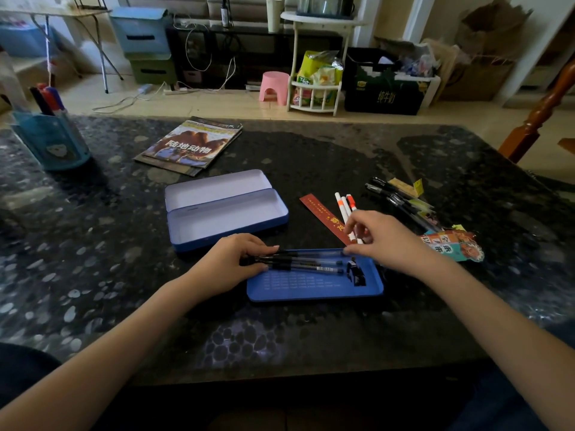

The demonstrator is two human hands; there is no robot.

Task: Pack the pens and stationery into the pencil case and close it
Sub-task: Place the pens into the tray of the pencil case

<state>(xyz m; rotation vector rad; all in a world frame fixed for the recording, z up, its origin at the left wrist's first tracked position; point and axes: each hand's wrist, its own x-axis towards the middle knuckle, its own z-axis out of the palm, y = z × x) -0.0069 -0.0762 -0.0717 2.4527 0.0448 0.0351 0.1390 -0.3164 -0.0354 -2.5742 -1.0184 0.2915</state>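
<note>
An open blue tin pencil case [224, 209] lies in the middle of the table with its pale inside showing. In front of it sits a blue inner tray [311, 287] with several black pens [308, 264] lying across it. My left hand [236, 262] grips the left ends of those pens. My right hand [385, 237] touches their right ends at the tray's far rim, fingers loosely curled. Just behind that hand lie three white-and-orange pens [343, 209] and a red ruler [323, 217]. More black pens [401, 202] lie to the right.
Colourful paper cut-outs [454, 245] and yellow sticky notes [410, 188] lie at the right. A magazine [189, 147] lies at the back and a blue pen holder [53, 138] stands far left. A wooden chair post [541, 113] rises beyond the table's right corner.
</note>
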